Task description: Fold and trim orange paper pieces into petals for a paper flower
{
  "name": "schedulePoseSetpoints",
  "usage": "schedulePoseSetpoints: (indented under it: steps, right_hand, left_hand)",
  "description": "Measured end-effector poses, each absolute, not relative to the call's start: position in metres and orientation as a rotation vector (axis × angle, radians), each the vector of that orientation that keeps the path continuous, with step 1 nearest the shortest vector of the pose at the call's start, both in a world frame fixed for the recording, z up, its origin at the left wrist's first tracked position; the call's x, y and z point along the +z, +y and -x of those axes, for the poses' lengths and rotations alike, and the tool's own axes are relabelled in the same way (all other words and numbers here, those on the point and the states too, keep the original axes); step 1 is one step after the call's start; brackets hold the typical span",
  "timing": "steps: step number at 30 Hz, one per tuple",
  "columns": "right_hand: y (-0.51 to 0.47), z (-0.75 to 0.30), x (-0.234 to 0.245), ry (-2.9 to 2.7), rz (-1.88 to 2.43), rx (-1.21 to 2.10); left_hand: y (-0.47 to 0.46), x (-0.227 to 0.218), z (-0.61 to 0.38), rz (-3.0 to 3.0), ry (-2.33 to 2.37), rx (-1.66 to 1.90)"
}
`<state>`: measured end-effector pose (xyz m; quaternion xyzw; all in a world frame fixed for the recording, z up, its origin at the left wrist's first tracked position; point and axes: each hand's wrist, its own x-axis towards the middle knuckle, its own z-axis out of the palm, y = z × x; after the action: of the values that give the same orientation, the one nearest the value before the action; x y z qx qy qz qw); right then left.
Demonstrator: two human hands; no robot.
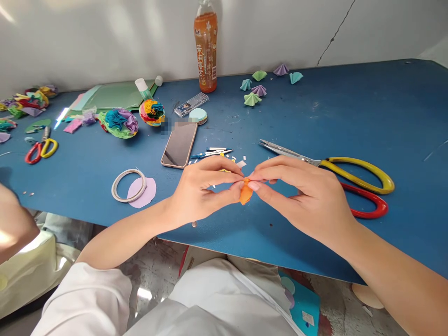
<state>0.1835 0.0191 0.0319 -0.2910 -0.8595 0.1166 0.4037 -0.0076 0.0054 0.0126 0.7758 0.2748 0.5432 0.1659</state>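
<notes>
Between the fingertips of both hands is a small folded piece of orange paper (pixel 246 193), held above the blue table. My left hand (pixel 206 186) pinches its left side with thumb and fingers. From the right, my right hand (pixel 301 189) pinches the same paper, thumb and index finger close to the left fingertips. The paper's upper part is mostly hidden by the fingers. Large scissors (pixel 360 161) with one yellow and one red handle lie partly behind my right hand. Small paper scraps (pixel 241 164) and pens (pixel 213 152) lie just beyond my left hand.
A phone (pixel 179 144), a tape roll (pixel 114 186) and a lilac paper circle (pixel 149 196) lie to the left. A drink bottle (pixel 206 51) stands by the wall. Several folded paper fans (pixel 252 99) sit at the back. Colourful paper flowers (pixel 121 123) are farther left, near a person's arm (pixel 16 224).
</notes>
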Motion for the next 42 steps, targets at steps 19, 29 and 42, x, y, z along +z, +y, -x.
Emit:
schedulePoseSetpoints:
  steps: [19, 29, 42]
  right_hand:
    - [0.0178, -0.1833, 0.0282, -2.266, 0.724, 0.055]
    - [0.0212, -0.1866, 0.0246, -2.336, 0.662, -0.019]
    - [0.0221, -0.1871, 0.024, -2.371, 0.607, -0.052]
  left_hand:
    - [0.0102, 0.0057, 0.0082, -2.36, 0.799, 1.609]
    - [0.0119, 0.0084, 0.0127, -2.221, 0.773, 1.488]
    - [0.0083, 0.0089, 0.0073, -2.172, 0.841, 1.398]
